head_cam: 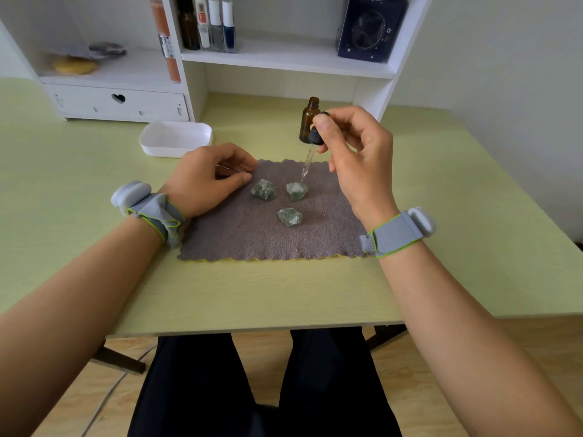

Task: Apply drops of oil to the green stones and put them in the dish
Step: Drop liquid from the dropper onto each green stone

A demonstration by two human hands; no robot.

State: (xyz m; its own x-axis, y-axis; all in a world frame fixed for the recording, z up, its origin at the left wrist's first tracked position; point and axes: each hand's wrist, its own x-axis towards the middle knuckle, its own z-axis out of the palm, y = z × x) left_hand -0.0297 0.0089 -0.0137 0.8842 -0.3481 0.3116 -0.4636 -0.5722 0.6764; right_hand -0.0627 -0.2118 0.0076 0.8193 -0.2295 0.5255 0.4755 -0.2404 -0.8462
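Head view: right hand (353, 156) pinching black bulb of dropper (310, 152), glass tip hanging just above green stone at 12 o'clock (296, 190). Two more green stones (264, 189) (290, 216) lying on grey cloth (268, 234) on worktop (94, 190). Left hand (205, 178) resting at cloth's 10 o'clock corner, fingers loosely curled, holding nothing. White dish (175, 138) sitting at 11 o'clock, amber bottle (309, 121) standing uncapped at 12.

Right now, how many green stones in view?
3, all on the grey cloth: one on the left, one under the dropper tip, one nearest the person. None visible in the dish.
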